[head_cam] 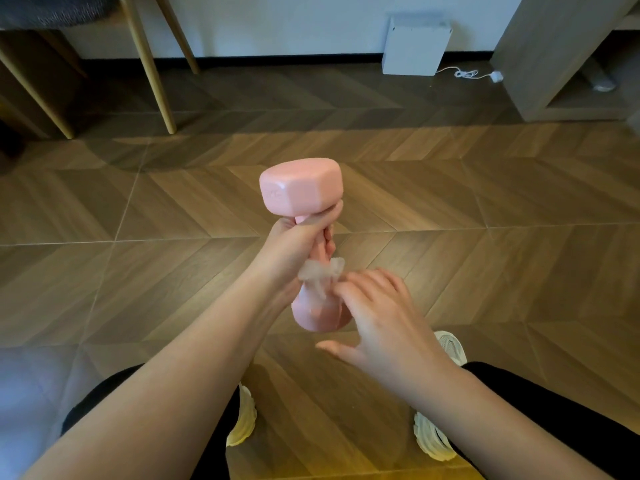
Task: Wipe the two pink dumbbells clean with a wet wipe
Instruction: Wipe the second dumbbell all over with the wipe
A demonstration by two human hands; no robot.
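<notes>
My left hand grips the handle of a pink dumbbell, held roughly upright over the floor with one head at the top and the other head low down near my wrist. A crumpled whitish wet wipe lies against the lower part of the handle. The fingertips of my right hand press on the wipe there, fingers fairly straight and thumb spread out. Only this one dumbbell is in view.
Wooden chevron floor stretches ahead. Chair legs stand at the far left, a white box with a cable against the wall, a shelf unit at the far right. My shoes and dark trouser legs are below.
</notes>
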